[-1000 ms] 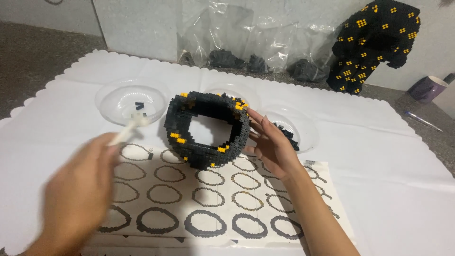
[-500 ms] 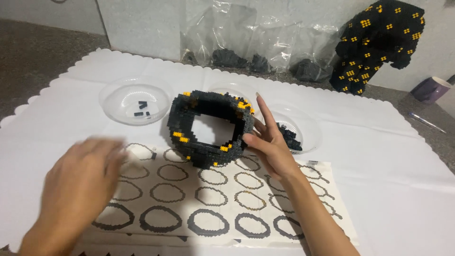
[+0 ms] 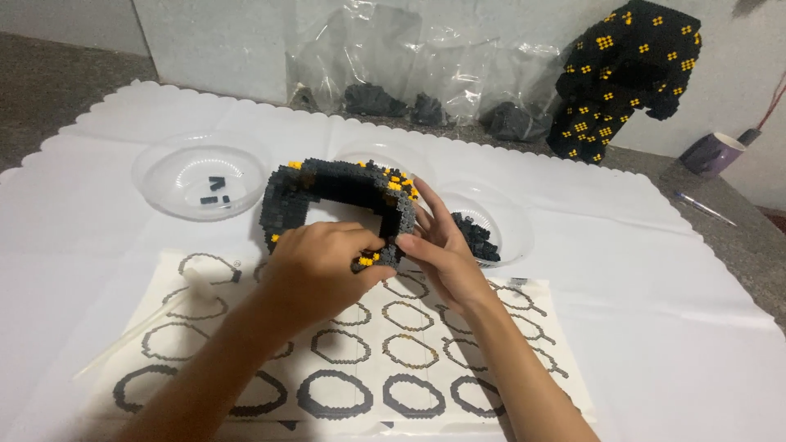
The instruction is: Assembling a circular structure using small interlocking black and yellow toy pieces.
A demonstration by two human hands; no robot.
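Note:
A black ring-shaped model of small bricks with yellow spots point(image 3: 327, 190) stands on the white table cover, over the top of a printed sheet of ring diagrams point(image 3: 360, 360). My left hand point(image 3: 315, 270) rests on the ring's near edge, fingers curled on it. My right hand point(image 3: 438, 250) holds the ring's right side, fingers spread along it. A white stick-like tool point(image 3: 155, 315) lies on the sheet to the left, free of both hands.
Three clear shallow dishes stand behind the ring: left one point(image 3: 176, 160) with a few black pieces, right one point(image 3: 512, 233) with a heap. Plastic bags of bricks point(image 3: 409, 74) line the wall. A larger black-and-yellow model point(image 3: 626, 74), a purple cup point(image 3: 711, 153) and a pen point(image 3: 702, 208) are at far right.
My left hand laid down the white tool on the sheet and moved right onto the ring's near edge. The right hand stayed on the ring's right side.

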